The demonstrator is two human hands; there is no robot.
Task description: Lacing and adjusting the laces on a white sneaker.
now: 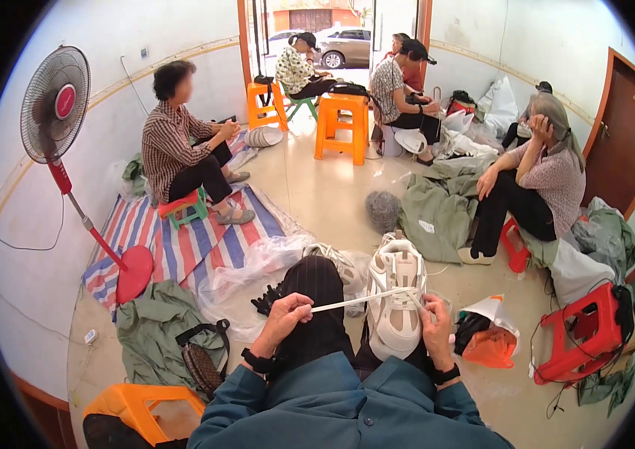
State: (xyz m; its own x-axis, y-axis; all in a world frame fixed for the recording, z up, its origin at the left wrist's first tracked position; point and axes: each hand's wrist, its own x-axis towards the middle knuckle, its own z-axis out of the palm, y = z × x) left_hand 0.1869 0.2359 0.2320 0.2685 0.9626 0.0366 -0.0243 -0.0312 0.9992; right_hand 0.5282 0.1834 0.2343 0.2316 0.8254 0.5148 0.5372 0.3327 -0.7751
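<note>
A white and beige sneaker [395, 329] rests on my right thigh, its toe toward me. From its lacing a pale flat shoelace [347, 303] runs taut to the left, its end pinched in my left hand [285, 318]. At the sneaker's right side, my right hand [436, 325] is closed by the lacing with the other part of the lace at its fingertips; the exact grip is partly hidden. Beyond my left knee a second sneaker [341, 263] is partly covered by my leg and sits by clear plastic.
A red fan [135, 269] stands left on a striped sheet [183, 254]. Green cloth [145, 337], a brown bag [201, 367] and an orange stool [134, 408] lie nearer. At right are a plastic bag [491, 340] and red stool [576, 329]. Several people sit around the room.
</note>
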